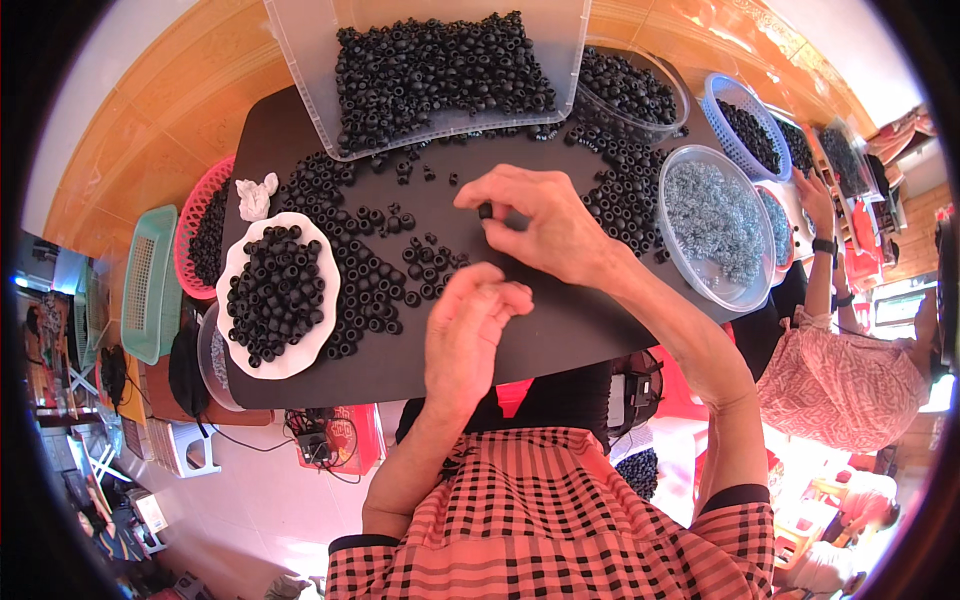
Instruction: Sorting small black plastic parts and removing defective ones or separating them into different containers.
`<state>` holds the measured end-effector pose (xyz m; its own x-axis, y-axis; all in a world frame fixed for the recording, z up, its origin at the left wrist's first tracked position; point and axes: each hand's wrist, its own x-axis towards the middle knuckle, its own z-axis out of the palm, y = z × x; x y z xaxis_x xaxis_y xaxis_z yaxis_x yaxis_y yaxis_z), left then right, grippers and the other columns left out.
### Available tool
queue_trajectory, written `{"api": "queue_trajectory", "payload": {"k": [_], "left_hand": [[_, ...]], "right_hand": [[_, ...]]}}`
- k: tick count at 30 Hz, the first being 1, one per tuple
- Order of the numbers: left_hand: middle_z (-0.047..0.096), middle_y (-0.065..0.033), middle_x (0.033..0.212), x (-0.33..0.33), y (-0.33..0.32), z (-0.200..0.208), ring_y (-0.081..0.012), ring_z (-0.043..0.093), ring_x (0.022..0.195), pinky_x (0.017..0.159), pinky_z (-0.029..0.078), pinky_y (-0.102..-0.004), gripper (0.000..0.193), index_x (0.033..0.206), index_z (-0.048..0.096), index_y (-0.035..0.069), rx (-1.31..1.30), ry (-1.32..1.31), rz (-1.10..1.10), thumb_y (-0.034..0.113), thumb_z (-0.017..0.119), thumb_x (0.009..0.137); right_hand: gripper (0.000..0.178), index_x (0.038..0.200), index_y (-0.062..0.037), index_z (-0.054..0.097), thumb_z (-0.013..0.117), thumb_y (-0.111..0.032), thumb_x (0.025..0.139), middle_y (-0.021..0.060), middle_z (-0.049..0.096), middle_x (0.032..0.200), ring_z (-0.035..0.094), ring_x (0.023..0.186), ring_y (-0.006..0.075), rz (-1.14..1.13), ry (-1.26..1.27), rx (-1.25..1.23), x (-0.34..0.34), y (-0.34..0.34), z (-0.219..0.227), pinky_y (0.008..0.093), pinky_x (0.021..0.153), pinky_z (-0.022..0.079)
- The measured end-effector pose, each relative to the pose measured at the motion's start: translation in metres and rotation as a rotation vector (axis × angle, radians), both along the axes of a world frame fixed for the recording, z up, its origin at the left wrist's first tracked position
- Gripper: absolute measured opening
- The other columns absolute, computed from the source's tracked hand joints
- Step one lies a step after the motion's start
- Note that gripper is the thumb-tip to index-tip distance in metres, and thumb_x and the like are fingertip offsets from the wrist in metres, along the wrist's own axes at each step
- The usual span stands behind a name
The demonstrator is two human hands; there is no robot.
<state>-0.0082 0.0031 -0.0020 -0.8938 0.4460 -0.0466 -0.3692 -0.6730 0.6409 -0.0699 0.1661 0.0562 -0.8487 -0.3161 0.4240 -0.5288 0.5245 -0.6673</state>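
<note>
Right hand [540, 225] pinching black ring [485, 210]

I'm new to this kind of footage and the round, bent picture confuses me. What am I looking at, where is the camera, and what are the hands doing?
The camera sits on a person's head and looks down, so the two forearms come in from below; its wide lens bends the edges. The right hand pinches one small black ring at its fingertips. The left hand is curled above the dark board; whether it holds anything I cannot tell. On the board lie loose black rings, a white plate heaped with them, and a clear bin full of more. To the right stands a clear tub of silvery coiled pieces. At the far right, another person's hand works beside more containers.
</note>
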Motion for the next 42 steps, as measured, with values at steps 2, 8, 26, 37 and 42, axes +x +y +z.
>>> {"api": "queue_trajectory", "payload": {"k": [2,8,26,37,42], "left_hand": [[0.065,-0.0136,0.098,-0.005,-0.003,0.007,-0.0225,0.061,0.098,0.091,0.047,-0.0375,0.022,0.115,0.052,-0.001,0.001,-0.009,0.056,0.012,0.048,0.098],[0.063,-0.0118,0.106,-0.011,0.002,0.023,-0.02,0.06,0.1,0.094,0.046,-0.0355,0.026,0.117,0.054,-0.003,-0.111,0.011,0.089,0.015,0.051,0.098],[0.064,-0.0163,0.106,-0.015,0.001,0.011,-0.0226,0.061,0.103,0.098,0.046,-0.038,0.032,0.12,0.053,-0.007,0.002,0.001,-0.027,0.015,0.047,0.098],[0.062,-0.0106,0.109,-0.013,-0.001,0.015,-0.0168,0.062,0.098,0.09,0.05,-0.0322,0.027,0.121,0.054,-0.005,-0.162,0.033,0.019,0.01,0.051,0.098],[0.063,-0.0078,0.104,-0.011,-0.002,0.008,-0.0129,0.06,0.092,0.083,0.05,-0.028,0.026,0.12,0.054,-0.004,-0.191,0.132,0.039,0.01,0.051,0.099]], "right_hand": [[0.039,0.109,-0.007,0.065,0.066,0.004,0.072,0.0071,0.064,0.09,0.06,0.069,0.0177,0.01,-0.013,-0.052,0.017,0.0,0.004,0.0307,0.063,0.052],[0.045,0.117,-0.0069,0.06,0.065,0.002,0.073,0.0107,0.062,0.09,0.06,0.082,0.0297,0.041,0.101,-0.022,0.048,-0.011,0.002,0.0382,0.068,0.052],[0.033,0.099,-0.0077,0.068,0.071,-0.002,0.068,0.0056,0.063,0.102,0.056,0.081,0.0229,-0.11,0.137,-0.109,0.055,0.0,-0.01,0.0335,0.075,0.047],[0.026,0.098,-0.0061,0.069,0.072,-0.001,0.073,0.0056,0.064,0.093,0.059,0.08,0.0212,-0.078,0.017,-0.106,0.056,0.003,-0.011,0.0315,0.073,0.049],[0.021,0.096,-0.0048,0.067,0.07,-0.001,0.075,0.0049,0.064,0.079,0.062,0.075,0.0213,-0.086,-0.066,-0.25,0.058,0.004,-0.014,0.0327,0.07,0.05]]}}
